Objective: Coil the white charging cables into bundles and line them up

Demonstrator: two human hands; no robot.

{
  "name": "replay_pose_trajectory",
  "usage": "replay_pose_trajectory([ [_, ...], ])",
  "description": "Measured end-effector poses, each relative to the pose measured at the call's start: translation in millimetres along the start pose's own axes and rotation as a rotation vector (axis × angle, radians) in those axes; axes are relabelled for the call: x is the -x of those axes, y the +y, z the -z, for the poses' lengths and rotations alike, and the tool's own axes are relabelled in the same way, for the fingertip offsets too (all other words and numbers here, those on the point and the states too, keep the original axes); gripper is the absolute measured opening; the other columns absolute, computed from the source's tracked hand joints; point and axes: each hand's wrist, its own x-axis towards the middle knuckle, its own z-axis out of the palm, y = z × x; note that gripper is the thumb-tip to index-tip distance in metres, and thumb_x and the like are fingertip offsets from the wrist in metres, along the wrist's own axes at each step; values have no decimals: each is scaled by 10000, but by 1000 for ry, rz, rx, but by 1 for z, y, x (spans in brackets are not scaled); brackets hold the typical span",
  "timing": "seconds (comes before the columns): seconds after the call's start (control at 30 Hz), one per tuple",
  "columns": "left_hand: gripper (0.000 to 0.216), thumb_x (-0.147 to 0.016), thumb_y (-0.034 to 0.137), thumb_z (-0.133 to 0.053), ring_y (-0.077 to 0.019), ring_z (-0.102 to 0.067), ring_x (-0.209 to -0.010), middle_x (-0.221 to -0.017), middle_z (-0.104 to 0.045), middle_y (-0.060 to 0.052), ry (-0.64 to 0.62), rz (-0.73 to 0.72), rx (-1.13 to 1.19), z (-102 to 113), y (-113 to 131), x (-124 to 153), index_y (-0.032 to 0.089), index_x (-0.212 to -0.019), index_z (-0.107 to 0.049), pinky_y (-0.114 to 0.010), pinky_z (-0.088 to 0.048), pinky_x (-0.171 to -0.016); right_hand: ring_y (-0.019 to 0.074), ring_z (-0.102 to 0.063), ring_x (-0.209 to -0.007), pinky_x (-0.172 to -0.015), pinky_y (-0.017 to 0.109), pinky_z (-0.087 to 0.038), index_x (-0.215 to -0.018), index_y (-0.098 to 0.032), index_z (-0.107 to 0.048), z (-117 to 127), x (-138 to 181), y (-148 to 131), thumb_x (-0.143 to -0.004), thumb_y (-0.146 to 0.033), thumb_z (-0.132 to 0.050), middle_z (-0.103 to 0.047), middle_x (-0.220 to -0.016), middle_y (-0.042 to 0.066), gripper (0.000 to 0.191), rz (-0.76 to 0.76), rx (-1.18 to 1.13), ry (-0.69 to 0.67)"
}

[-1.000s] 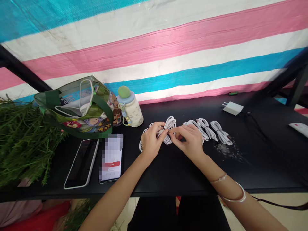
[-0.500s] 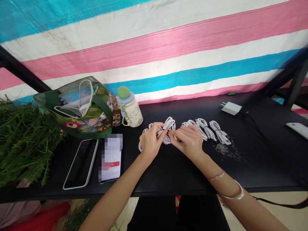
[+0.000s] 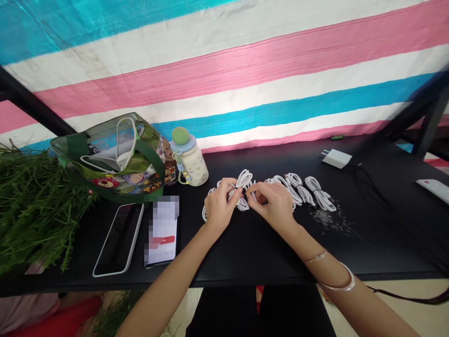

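Note:
My left hand (image 3: 220, 203) grips a coiled white cable (image 3: 244, 178) between thumb and fingers, its loops standing up above the thumb. Close beside it on the right, my right hand (image 3: 275, 203) is closed in a pinch at the coil's edge; what sits between its fingertips is too small to make out. More white cable lies partly hidden under and left of my left hand. Bundled white cables lie to the right, among them a middle bundle (image 3: 300, 188) and an outer bundle (image 3: 320, 193) bound with a dark tie.
On the black table (image 3: 245, 262) stand a patterned bottle (image 3: 192, 164) and a green-handled bag (image 3: 115, 164). A white-edged phone (image 3: 118, 238) and a lit phone (image 3: 163, 234) lie at left near green foliage (image 3: 38, 210). A white charger (image 3: 336, 158) and small scraps (image 3: 329, 220) lie at right.
My right hand's fingers have curled more and drawn slightly apart from my left hand. The coil in my left hand has tilted a little to the left.

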Motion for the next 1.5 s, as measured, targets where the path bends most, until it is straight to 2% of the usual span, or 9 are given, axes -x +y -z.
replay_pose_trajectory([
  [0.33,119,-837,232,-554,-124,-645,-653,-714,-720,51,-49,-11,39,1,-1,-1,237,-951,-588,-203,-432,-624,86,-432,-378,-482,211,-346,-628,-205,-559,1,-1,2,-795,-112,-520,-428,-400,-77,195,-61,-7,26],
  [0.77,141,-735,198,-650,-93,-590,-561,-640,-676,90,31,-64,-42,-3,0,-1,240,-861,-605,-176,-410,-590,80,-398,-361,-461,207,-338,-655,-202,-558,3,-1,0,-853,-147,-514,-390,-398,-86,210,-44,-14,57],
  [0.9,162,-717,195,-664,-96,-596,-564,-653,-682,92,35,-57,-64,-3,0,-1,245,-860,-608,-176,-413,-589,81,-396,-365,-471,205,-342,-670,-206,-560,3,0,0,-854,-164,-513,-387,-407,-86,194,-72,-58,26],
  [1.07,160,-720,193,-657,-104,-615,-592,-675,-693,84,37,-39,-88,-3,1,-1,249,-865,-617,-182,-426,-612,86,-429,-375,-449,197,-353,-722,-208,-572,2,2,2,-854,-193,-517,-429,-436,-79,143,-169,-180,-56],
  [1.2,163,-723,191,-656,-109,-625,-611,-697,-705,78,43,-14,-100,-2,2,-1,254,-868,-618,-187,-433,-626,96,-489,-405,-466,195,-409,-795,-209,-587,2,3,3,-867,-208,-507,-509,-470,-66,108,-231,-285,-128],
  [1.33,164,-727,187,-649,-117,-638,-637,-709,-711,79,47,13,-94,-1,3,-1,260,-870,-615,-191,-439,-633,113,-570,-473,-512,205,-454,-867,-211,-599,0,5,2,-865,-198,-512,-594,-531,-43,88,-222,-355,-148],
  [1.5,176,-719,169,-646,-119,-648,-652,-722,-712,76,44,24,-86,0,4,-2,255,-869,-615,-192,-441,-642,114,-580,-484,-514,204,-467,-891,-206,-601,-2,5,1,-867,-173,-504,-592,-537,-43,105,-189,-356,-127],
])
